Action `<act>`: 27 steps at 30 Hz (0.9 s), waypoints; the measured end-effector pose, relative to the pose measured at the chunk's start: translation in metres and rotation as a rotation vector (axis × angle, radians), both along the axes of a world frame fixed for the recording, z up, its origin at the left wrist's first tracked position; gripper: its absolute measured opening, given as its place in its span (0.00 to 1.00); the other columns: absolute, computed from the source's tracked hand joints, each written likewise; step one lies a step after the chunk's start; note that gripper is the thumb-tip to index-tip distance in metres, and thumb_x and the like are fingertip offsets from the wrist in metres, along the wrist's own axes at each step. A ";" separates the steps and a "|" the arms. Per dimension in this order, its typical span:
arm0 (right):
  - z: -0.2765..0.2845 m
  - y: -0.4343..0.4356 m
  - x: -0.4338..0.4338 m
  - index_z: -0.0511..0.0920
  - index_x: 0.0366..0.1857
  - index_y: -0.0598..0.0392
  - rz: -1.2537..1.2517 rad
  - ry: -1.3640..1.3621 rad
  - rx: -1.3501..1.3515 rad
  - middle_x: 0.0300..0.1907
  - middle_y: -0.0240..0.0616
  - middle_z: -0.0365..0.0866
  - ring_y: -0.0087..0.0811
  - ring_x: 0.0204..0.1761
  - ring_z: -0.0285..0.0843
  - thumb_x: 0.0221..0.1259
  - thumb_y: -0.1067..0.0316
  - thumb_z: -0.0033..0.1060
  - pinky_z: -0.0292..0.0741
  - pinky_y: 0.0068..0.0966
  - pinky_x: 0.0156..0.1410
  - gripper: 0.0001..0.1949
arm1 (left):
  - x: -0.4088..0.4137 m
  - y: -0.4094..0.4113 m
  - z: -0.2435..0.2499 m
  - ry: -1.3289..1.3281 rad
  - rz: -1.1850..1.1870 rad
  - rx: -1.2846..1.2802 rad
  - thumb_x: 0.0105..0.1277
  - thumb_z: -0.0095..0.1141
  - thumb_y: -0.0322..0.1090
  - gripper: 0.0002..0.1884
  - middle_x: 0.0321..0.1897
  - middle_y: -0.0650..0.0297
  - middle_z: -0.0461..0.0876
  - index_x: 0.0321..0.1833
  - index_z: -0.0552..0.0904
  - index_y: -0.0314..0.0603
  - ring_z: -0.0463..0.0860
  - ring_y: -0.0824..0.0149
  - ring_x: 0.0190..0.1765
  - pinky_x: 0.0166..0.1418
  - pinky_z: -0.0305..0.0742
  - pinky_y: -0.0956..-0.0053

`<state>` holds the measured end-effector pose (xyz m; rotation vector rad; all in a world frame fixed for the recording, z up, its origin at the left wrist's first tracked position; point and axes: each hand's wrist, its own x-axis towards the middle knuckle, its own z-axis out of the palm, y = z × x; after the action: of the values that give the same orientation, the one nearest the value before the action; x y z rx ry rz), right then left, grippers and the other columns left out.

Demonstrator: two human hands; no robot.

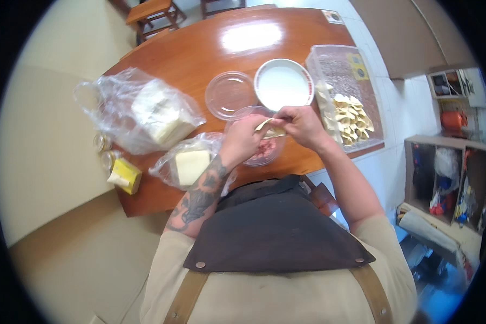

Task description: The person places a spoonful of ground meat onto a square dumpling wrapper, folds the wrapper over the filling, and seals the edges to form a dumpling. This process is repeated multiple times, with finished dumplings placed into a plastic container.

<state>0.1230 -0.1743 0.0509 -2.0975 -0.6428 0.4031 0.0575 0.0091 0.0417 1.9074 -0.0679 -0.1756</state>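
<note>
My left hand (245,135) and my right hand (303,125) meet in front of me, both gripping one pale yellow dough wrapper (274,133), which is partly folded. Any filling inside it cannot be made out. Below the hands stands a round clear plastic bowl of pink minced meat (266,150). A stack of square dough wrappers (192,165) lies on a plastic bag beside my left forearm. On the right, a clear plastic bin (374,117) holds several folded dumplings (350,117) in its near part.
Beyond my hands are a white bowl (284,85) and a round clear lid (231,95). To the left lie a plastic bag with a pale block (162,113), small jars (102,142) and a yellow box (125,176). All rest on the wooden table (178,60).
</note>
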 end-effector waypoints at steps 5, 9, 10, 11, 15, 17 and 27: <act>0.003 -0.054 0.013 0.86 0.32 0.53 -0.160 -0.175 -0.179 0.25 0.38 0.85 0.30 0.25 0.81 0.61 0.67 0.65 0.75 0.29 0.31 0.04 | -0.011 -0.001 -0.022 0.097 0.103 -0.273 0.70 0.55 0.31 0.14 0.46 0.57 0.84 0.55 0.81 0.32 0.84 0.67 0.49 0.51 0.79 0.75; 0.003 -0.124 0.059 0.87 0.35 0.49 -0.498 -0.317 -0.388 0.25 0.38 0.85 0.30 0.25 0.81 0.66 0.59 0.61 0.74 0.32 0.30 0.09 | -0.028 0.020 -0.035 0.281 0.207 -0.308 0.71 0.54 0.30 0.16 0.51 0.57 0.83 0.58 0.78 0.30 0.82 0.68 0.52 0.54 0.79 0.75; 0.001 -0.141 0.070 0.86 0.36 0.50 -0.565 -0.279 -0.471 0.28 0.43 0.85 0.38 0.29 0.83 0.64 0.59 0.61 0.75 0.37 0.34 0.09 | -0.030 0.024 -0.039 0.295 0.221 -0.316 0.71 0.54 0.30 0.16 0.51 0.57 0.82 0.59 0.77 0.30 0.82 0.68 0.52 0.53 0.79 0.75; -0.005 -0.154 0.079 0.85 0.36 0.50 -0.570 -0.297 -0.536 0.29 0.44 0.85 0.41 0.31 0.83 0.64 0.58 0.61 0.75 0.38 0.36 0.09 | -0.033 0.026 -0.041 0.309 0.238 -0.324 0.71 0.53 0.29 0.16 0.52 0.57 0.82 0.60 0.77 0.30 0.82 0.68 0.52 0.53 0.79 0.75; -0.037 -0.175 0.106 0.83 0.36 0.51 -0.528 -0.253 -0.671 0.34 0.46 0.85 0.51 0.40 0.82 0.64 0.58 0.57 0.75 0.45 0.43 0.10 | -0.041 0.034 -0.040 0.314 0.278 -0.314 0.74 0.49 0.30 0.15 0.53 0.58 0.80 0.60 0.76 0.32 0.84 0.69 0.48 0.45 0.80 0.79; -0.064 -0.186 0.115 0.83 0.36 0.51 -0.512 -0.235 -0.698 0.34 0.46 0.85 0.51 0.40 0.82 0.64 0.58 0.57 0.75 0.46 0.44 0.10 | -0.044 0.036 -0.039 0.296 0.268 -0.272 0.74 0.49 0.31 0.15 0.53 0.58 0.80 0.59 0.76 0.33 0.84 0.69 0.48 0.45 0.80 0.79; -0.025 -0.168 0.073 0.83 0.47 0.58 -0.573 -0.137 -0.357 0.43 0.47 0.87 0.43 0.45 0.85 0.68 0.57 0.56 0.76 0.36 0.52 0.16 | -0.143 0.128 -0.081 0.189 0.897 -0.364 0.74 0.51 0.36 0.10 0.28 0.66 0.80 0.45 0.80 0.35 0.80 0.75 0.30 0.30 0.73 0.80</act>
<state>0.1964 -0.3424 0.0255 -2.5432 -0.0207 0.0473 -0.0850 0.1376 -0.0389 1.3953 0.8160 0.2528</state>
